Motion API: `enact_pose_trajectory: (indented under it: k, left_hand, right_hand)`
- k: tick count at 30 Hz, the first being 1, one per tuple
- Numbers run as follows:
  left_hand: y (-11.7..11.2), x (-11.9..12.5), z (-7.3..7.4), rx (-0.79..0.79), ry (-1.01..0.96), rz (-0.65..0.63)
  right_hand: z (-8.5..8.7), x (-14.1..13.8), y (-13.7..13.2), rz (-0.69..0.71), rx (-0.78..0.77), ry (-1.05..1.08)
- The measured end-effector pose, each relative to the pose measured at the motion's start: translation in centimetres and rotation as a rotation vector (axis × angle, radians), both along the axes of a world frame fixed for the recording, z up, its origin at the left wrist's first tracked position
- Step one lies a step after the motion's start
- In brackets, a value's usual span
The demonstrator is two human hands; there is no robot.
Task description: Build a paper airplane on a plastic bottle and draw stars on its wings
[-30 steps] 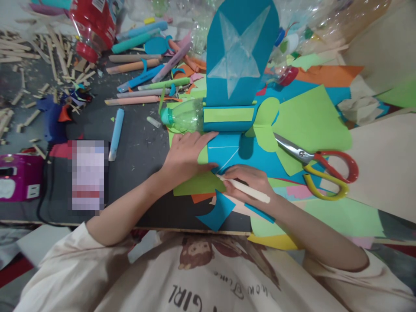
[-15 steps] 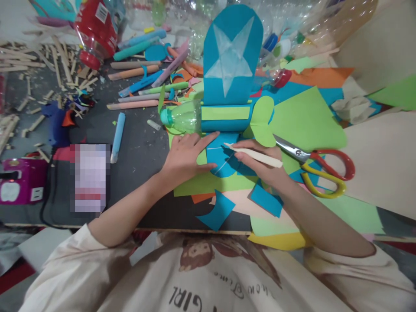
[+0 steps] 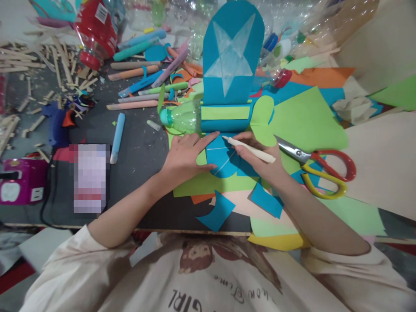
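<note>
My left hand (image 3: 188, 154) lies with fingers spread, its thumb and index finger on the lower blue paper flap (image 3: 219, 160). White lines run across that flap. A white marker (image 3: 255, 151) is pinched in my right hand (image 3: 261, 160), its tip at the flap's upper part. Above, a taller blue flap (image 3: 211, 39) with a rounded end carries a white star (image 3: 230, 56). Between the flaps lies a clear green plastic bottle (image 3: 186, 117) wrapped in blue paper with a light green strip (image 3: 224, 113). A green paper leaf shape (image 3: 263, 115) sits right of the wrap.
Scissors (image 3: 300, 154) with red and yellow handles lie right of my right hand. A blue marker (image 3: 117, 138), a phone (image 3: 91, 177) and a blue glue gun (image 3: 56, 125) are on the left. Blue paper scraps (image 3: 216, 212) lie near the table's front edge. Several markers and plastic bottles fill the back.
My right hand has shifted the white marker's tip slightly up and left on the flap. My left hand has stayed in place.
</note>
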State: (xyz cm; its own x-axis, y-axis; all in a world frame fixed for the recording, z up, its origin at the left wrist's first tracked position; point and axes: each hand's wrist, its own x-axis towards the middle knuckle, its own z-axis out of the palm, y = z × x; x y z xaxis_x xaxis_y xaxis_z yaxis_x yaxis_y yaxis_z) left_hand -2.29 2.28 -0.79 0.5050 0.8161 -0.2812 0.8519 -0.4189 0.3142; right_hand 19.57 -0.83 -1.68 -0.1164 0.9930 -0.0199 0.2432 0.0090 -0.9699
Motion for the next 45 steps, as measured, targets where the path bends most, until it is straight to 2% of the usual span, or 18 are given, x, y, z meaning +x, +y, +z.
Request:
enact_pose_trajectory:
  k: [9,31,45]
  left_hand:
    - [-0.20,-0.06,-0.05,0.056,-0.006,-0.027]
    - [-0.23,-0.06,0.03,0.045,-0.013,-0.020]
    - [-0.23,-0.05,0.05,0.046,-0.013,-0.017]
  right_hand:
    - [-0.02,-0.11,-0.11,-0.015,-0.042,0.021]
    - [-0.34,-0.13,-0.26,0.014,-0.005,0.012]
    - [0.29,-0.13,-0.35,0.038,-0.026,-0.046]
